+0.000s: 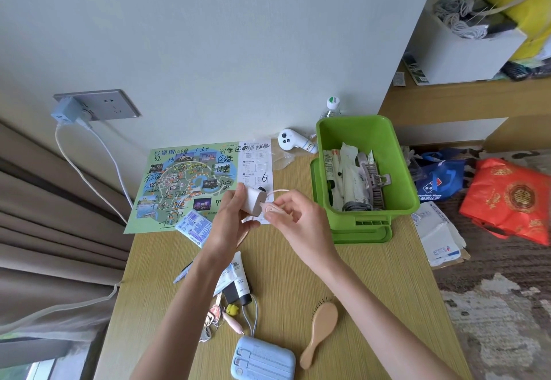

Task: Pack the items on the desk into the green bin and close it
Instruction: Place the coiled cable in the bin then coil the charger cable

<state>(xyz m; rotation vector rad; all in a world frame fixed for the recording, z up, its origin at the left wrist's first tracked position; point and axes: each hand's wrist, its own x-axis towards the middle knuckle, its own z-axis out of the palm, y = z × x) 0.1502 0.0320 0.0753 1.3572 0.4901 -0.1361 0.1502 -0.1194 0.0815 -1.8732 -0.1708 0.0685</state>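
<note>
A map [185,182] lies flat on the desk [372,290], well to the left of the green bin [366,129]. Nearer the bin, still on its left, the left hand [231,221] curls its fingers and thumb round a white charger [255,200], held above the desk. Just left of the bin's near corner, the right hand [293,212] pinches a pink cable plug [269,209] against the charger's end. A wooden hairbrush [320,332] lies well in front of the bin. The bin stands open on its lid [362,235], with packets and a hair clip [377,176] inside.
</note>
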